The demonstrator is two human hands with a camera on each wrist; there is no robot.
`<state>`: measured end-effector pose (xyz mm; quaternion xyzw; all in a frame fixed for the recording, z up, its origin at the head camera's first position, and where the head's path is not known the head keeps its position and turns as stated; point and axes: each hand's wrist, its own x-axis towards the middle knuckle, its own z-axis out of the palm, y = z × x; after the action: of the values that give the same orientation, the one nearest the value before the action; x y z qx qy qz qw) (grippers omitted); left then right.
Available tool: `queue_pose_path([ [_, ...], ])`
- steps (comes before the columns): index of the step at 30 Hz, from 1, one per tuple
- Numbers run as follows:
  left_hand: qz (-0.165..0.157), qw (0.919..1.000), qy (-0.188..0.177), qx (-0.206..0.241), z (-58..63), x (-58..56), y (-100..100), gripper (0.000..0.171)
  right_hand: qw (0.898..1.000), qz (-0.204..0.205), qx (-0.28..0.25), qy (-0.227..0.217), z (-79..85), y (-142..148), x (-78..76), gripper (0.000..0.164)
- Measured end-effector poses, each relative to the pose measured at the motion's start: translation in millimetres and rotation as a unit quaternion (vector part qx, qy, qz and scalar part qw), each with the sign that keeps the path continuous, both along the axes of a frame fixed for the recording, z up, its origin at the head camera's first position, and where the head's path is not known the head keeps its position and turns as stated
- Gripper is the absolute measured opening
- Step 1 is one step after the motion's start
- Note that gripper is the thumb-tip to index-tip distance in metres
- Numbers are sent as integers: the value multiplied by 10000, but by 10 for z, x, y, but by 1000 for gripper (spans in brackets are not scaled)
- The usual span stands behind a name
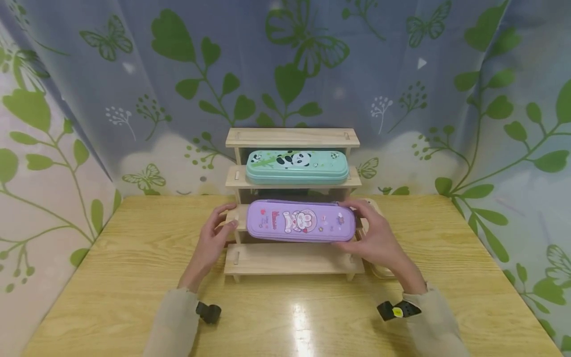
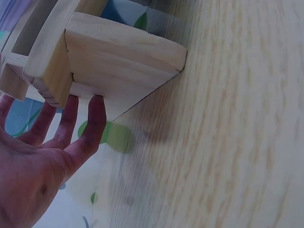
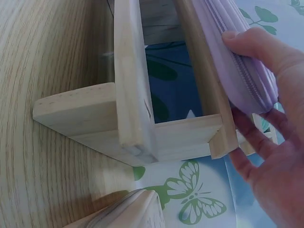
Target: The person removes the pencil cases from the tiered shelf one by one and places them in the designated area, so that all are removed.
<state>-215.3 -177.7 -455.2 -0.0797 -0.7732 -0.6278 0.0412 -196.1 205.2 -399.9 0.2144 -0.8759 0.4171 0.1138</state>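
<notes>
A four-tier wooden display rack (image 1: 294,260) stands on the table. A purple pencil case (image 1: 263,223) with a rabbit picture lies at the second tier from the bottom, its right end slightly lower. My right hand (image 1: 376,238) grips that end, with the thumb by the zipper (image 3: 237,71) in the right wrist view and fingers behind. At the left end of the same tier, my left hand (image 1: 214,238) holds the board between thumb and fingers. Its fingers (image 2: 95,118) reach against the rack's side in the left wrist view; the thumb is hidden there.
A mint-green panda pencil case (image 1: 296,166) lies on the tier above. Beside the rack's right side, a beige case (image 1: 382,271) sits on the wooden table (image 1: 147,277), partly behind the right hand. A leaf-patterned curtain (image 1: 250,64) hangs behind and at both sides.
</notes>
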Motion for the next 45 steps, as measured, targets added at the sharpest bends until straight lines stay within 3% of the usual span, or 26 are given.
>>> queue_pose_path([
  [11, -18, 9999, -69, 115, -17, -3, -3, 39, 9968, 353, -652, 286, -3, 185, 100, 83],
  [18, -49, 9997, -154, 167, -32, 13, -12, 40, 9957, 254, -880, 114, 4, 400, 205, 81],
  [23, -71, 9997, -152, 178, -25, 17, -13, 40, 9935, 312, -1071, 235, 20, 565, 275, 84],
  [31, -118, 9997, -112, 175, -28, 12, -2, 40, 9918, -20, -1269, 167, 24, 828, 404, 86],
  [41, -109, 9998, -123, 147, -7, 17, -2, 40, 9779, 87, -2081, 192, 27, 1170, 491, 84],
  [45, -139, 9997, -111, 140, -8, 9, -8, 40, 9743, -63, -2245, 176, 43, 1290, 541, 84],
])
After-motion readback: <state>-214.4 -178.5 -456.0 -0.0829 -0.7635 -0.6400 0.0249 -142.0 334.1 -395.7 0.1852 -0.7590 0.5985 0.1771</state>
